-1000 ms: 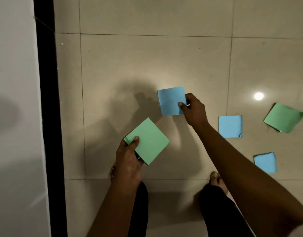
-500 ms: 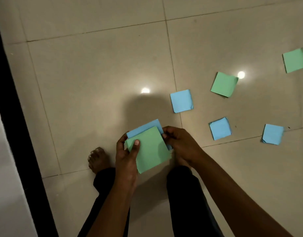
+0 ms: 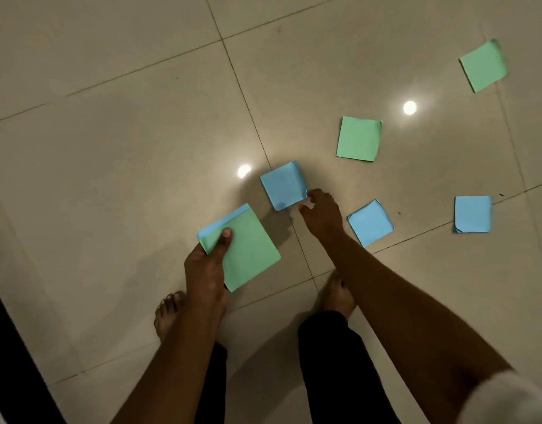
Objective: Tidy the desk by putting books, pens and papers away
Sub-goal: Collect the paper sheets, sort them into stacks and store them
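My left hand (image 3: 207,270) grips a small stack of square papers (image 3: 248,249), green on top with a blue sheet showing behind it, thumb pressed on the front. My right hand (image 3: 320,215) reaches down to a blue paper (image 3: 282,185) on the floor, fingertips touching its lower right corner. More squares lie on the tiles: a blue one (image 3: 370,223) just right of my right wrist, another blue one (image 3: 473,214) farther right, a green one (image 3: 359,139) above, and a green one (image 3: 482,66) at the top right.
The floor is glossy beige tile (image 3: 126,148) with two bright light reflections. My bare feet (image 3: 167,313) stand below the hands. A dark vertical edge (image 3: 10,347) runs along the lower left.
The blue sheet the right hand carried now sits behind the green one in my left hand. My right hand has left the stack and reached to another blue paper on the floor. The view shifted right.
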A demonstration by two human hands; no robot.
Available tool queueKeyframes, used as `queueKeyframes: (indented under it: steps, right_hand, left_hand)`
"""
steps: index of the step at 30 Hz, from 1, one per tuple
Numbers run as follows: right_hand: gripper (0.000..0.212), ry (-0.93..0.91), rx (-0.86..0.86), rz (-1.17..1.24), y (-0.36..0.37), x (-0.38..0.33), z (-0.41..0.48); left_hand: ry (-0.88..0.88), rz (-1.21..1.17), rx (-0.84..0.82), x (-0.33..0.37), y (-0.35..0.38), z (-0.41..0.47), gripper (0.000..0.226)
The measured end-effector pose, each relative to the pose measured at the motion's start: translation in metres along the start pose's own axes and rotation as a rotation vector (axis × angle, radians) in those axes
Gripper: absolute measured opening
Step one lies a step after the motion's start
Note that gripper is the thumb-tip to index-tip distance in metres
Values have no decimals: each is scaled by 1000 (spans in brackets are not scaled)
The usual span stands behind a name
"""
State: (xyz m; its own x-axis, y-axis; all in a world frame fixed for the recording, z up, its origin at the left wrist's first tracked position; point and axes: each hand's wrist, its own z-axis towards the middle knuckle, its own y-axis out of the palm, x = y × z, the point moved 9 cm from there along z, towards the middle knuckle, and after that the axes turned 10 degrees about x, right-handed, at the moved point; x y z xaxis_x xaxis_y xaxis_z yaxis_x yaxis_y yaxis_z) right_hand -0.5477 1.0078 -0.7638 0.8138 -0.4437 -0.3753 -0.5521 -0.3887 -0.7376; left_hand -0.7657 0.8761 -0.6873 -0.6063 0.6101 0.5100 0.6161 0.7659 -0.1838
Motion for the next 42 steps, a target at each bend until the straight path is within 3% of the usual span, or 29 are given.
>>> queueKeyframes:
  steps: [3, 8, 14, 16, 20, 24, 28, 33, 35, 38, 42]
  right_hand:
    - [53, -37, 70, -203, 23, -8, 39]
    - [75, 13, 233, -322, 36, -15, 65]
    - [49, -24, 117, -272, 45, -3, 69]
    - [41, 5, 122, -85, 30, 1, 56]
    - [34, 164, 79, 549, -15, 6, 5]
    - [24, 170, -28, 880, -69, -13, -51]
    - [19, 49, -66, 699, -78, -30, -87]
    - [34, -84, 161, 256, -64, -21, -95]
    - [42, -64, 192, 207, -57, -15, -92]
    - [49, -114, 159, 127, -47, -13, -87]
    - [44, -169, 170, 248, -54, -9, -52]
  left_hand:
    - [23, -8, 0, -1, 11, 30, 6]
    - [30, 19, -24, -9, 17, 67, 13]
    - [-103, -64, -84, -26, 16, 77, 17]
    - [-109, -60, -99, -27, 14, 70, 18]
    - [-79, -10, -139, -23, 11, 49, 17]
    - [-74, 34, -171, -18, 15, 20, 23]
    - [-107, 77, -207, -21, 30, -4, 24]
    - [-101, 70, -209, -23, 53, -20, 37]
    - [-80, 100, -210, -24, 63, -21, 39]
    - [-30, 184, -195, -28, 75, -20, 22]
    - [14, 172, -142, -32, 90, -9, 20]
